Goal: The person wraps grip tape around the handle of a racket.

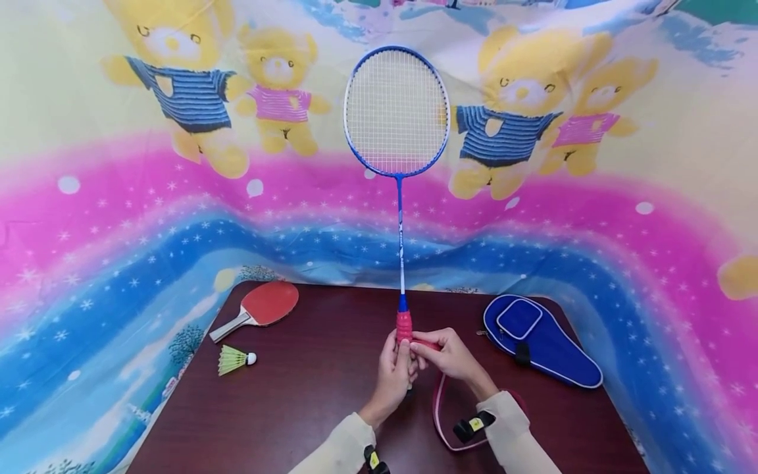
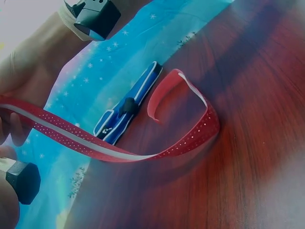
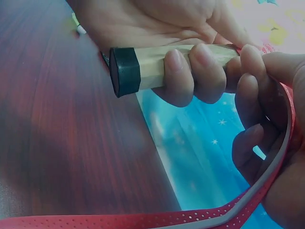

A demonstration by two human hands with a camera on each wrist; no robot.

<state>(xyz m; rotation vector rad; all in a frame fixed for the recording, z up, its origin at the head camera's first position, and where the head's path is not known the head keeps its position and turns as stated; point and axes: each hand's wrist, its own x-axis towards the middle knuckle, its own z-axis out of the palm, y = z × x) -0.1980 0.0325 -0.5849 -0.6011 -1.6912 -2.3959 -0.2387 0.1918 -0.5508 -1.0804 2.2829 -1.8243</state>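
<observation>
My left hand [image 1: 391, 378] grips the handle of a blue and white badminton racket [image 1: 401, 237], whose head points up and away. The upper handle is wrapped in red grip tape [image 1: 404, 325]; lower down, bare wood [image 3: 151, 67] shows above a black butt cap [image 3: 125, 71]. Left fingers [image 3: 178, 78] curl round that wood in the right wrist view. Beside the handle, my right hand [image 1: 454, 359] holds the perforated red tape close to where it meets the racket. Its loose length [image 2: 128, 155], with a pale strip along it, hangs in a curve down toward the table.
On the dark wooden table [image 1: 284, 408], a red table tennis paddle [image 1: 270, 303] and a yellow shuttlecock [image 1: 235, 359] lie at the left. A blue paddle case [image 1: 545, 342] lies at the right. Behind the table hangs a bear-printed cloth [image 1: 331, 210].
</observation>
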